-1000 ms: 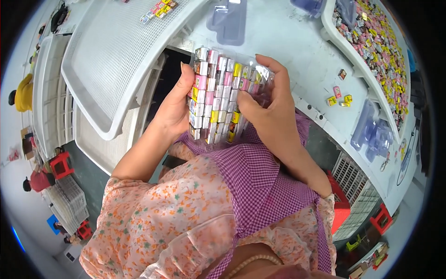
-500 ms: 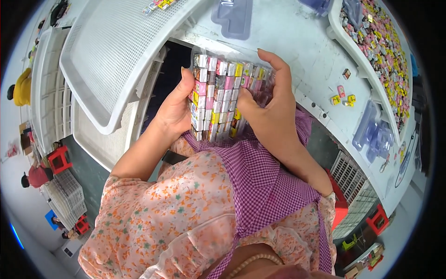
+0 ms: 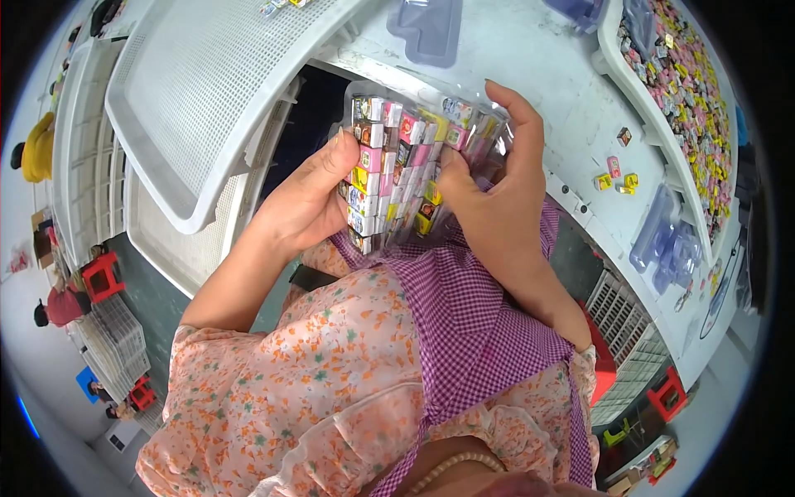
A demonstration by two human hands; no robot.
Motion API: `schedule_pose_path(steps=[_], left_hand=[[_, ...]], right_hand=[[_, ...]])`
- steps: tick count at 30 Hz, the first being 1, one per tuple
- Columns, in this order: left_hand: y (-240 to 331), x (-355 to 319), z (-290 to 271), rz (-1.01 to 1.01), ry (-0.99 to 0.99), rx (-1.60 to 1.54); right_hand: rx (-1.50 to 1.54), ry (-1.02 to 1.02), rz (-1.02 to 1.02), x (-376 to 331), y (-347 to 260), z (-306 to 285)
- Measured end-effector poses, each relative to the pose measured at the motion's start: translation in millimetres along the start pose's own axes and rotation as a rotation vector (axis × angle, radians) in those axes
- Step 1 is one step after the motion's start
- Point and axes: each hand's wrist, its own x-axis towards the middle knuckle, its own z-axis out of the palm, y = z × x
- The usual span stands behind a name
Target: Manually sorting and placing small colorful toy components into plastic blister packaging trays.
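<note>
Between my hands is a clear plastic blister tray [image 3: 389, 178] filled with rows of small, colourful box-like pieces in white, pink, yellow and black. My left hand [image 3: 310, 190] grips its left edge, thumb on the front and fingers hidden behind. My right hand [image 3: 497, 186] holds the right side, thumb pressed near the pieces and index finger stretched along the upper right corner. The tray is held upright over my lap, bowed at the middle so its right part angles away from the left.
A white perforated tray [image 3: 207, 108] juts out on the left. On the white table [image 3: 530, 91] lie a few loose pieces [image 3: 613, 170] and clear plastic shells [image 3: 667, 240]. A large tray [image 3: 609, 50] heaped with small pieces stands at the right. Red stools [image 3: 101, 277] are farther off.
The filled blister tray has bent at the middle and its right part has turned. My right hand has moved slightly right and my left thumb has shifted onto the tray's front.
</note>
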Motion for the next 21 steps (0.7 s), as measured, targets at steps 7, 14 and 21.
schedule_pose_path(steps=[7,14,21], left_hand=[[-4,-3,-18,-0.045,0.01,-0.072],[-5,-5,-31,-0.092,-0.043,-0.212],[-6,-6,-32,-0.06,-0.065,-0.262]], right_hand=[[0.142,0.05,0.077,7,3,-7],[0.212,0.083,0.025,6,-1,-8],[0.279,0.043,0.062,6,-4,-10]])
